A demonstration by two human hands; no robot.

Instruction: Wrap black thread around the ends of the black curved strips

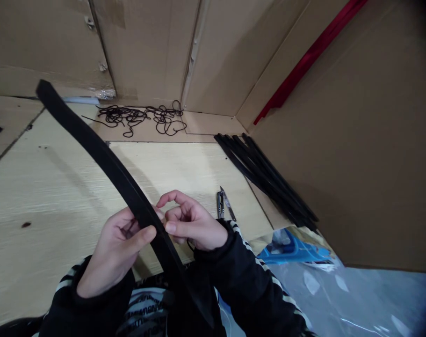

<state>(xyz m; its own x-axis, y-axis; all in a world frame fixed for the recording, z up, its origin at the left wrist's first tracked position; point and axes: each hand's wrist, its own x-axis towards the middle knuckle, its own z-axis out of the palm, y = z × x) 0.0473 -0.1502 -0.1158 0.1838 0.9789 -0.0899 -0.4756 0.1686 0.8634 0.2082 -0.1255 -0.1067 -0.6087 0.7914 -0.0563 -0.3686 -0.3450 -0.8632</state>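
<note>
A long black strip (109,164) runs diagonally from the upper left down toward my lap, raised over the pale wooden table. My left hand (118,248) is closed round its middle, the thumb on top and the fingers underneath. Just right of the strip, my right hand (191,224) is pinched at the strip's edge, thumb and fingertips close together. Whatever lies between those fingertips is too small to make out. A thin dark loop shows below my right hand.
Tangled black cord (128,114) lies at the table's back edge. Several black strips (269,180) are stacked at the right. Small snips (220,204) and a thin blade (228,203) lie beyond my right wrist. Cardboard walls (146,51) stand behind. A blue plastic item (297,250) sits lower right.
</note>
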